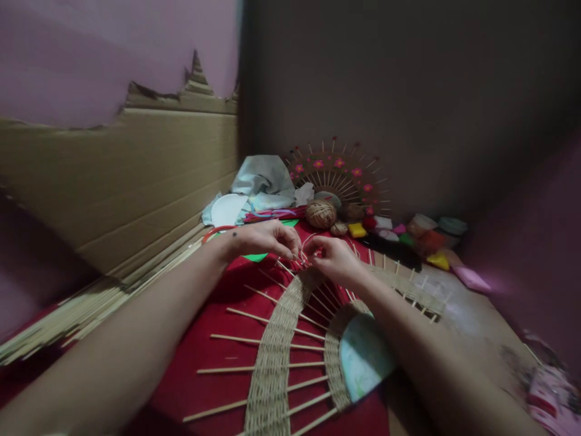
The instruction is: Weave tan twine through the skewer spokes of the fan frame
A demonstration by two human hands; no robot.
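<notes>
A half-round woven fan [273, 345] lies on red cloth [204, 393], with thin wooden sticks spreading out from a pale blue patterned half-disc [365, 351]. Twine bands cross the sticks. Over the fan's far edge, my left hand [276, 239] has its fingertips pinched together at a thin reddish-white string [303, 257]. Close by on the right, my right hand [333, 257] is also closed, thumb and finger pinching by the same string. The exact grip of the fingertips is blurred, and my right forearm covers part of the fan.
A finished-looking fan with pink flowers [338, 163] leans on the back wall. Balls of twine [321, 214] and coloured packets [438, 260] lie behind the hands. Long sticks [91, 309] run along the left by a cardboard sheet [172, 157]. Another woven strip [422, 297] lies right.
</notes>
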